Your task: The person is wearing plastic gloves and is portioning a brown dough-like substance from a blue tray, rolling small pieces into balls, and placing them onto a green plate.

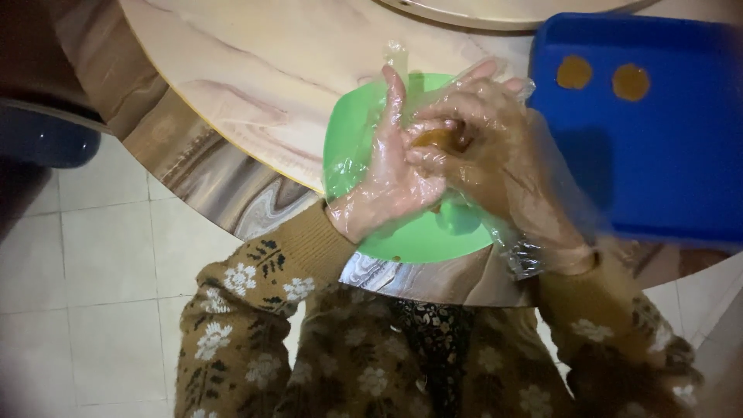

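Note:
Both my hands wear clear plastic gloves and meet above a round green plate (348, 131) at the table's near edge. My left hand (383, 178) is held palm up with its fingers straight. My right hand (495, 147) curls over it and pinches a small orange-brown lump of dough (435, 138) against the left palm. To the right, a blue tray (665, 170) carries two flat orange-brown discs (574, 72) (631, 82) near its far edge.
The round table (255, 85) has a marbled beige top and a shiny rim. A raised turntable edge (495, 11) shows at the top. A dark blue stool (42, 135) stands at the left over a pale tiled floor (85, 286).

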